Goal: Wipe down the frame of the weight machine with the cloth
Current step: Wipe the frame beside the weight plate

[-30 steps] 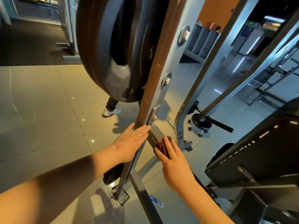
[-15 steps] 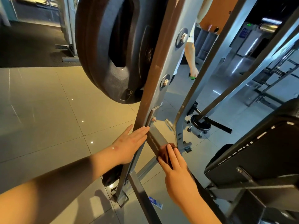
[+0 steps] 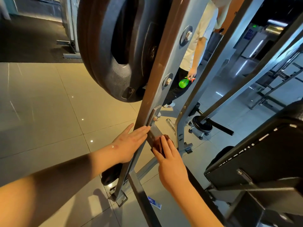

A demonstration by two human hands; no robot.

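The grey steel frame point(image 3: 165, 51) of the weight machine rises up the middle of the view, with a slanted brace point(image 3: 155, 132) bolted to it low down. My right hand point(image 3: 170, 163) presses a brown cloth point(image 3: 159, 144) flat on that brace, fingers straight over the cloth. My left hand point(image 3: 131, 142) lies flat against the upright post just left of the brace, fingers straight, holding nothing.
A big black weight plate point(image 3: 114, 51) hangs on the frame above my hands. A black padded seat point(image 3: 255, 153) fills the right. Behind the frame a person point(image 3: 196, 46) stands holding a green spray bottle point(image 3: 183, 82). A small blue wrapper point(image 3: 154, 202) lies on the tiled floor.
My right hand with the cloth slid slightly down the brace and back up. The person behind the frame stepped into view with the spray bottle. My left hand has stayed put.
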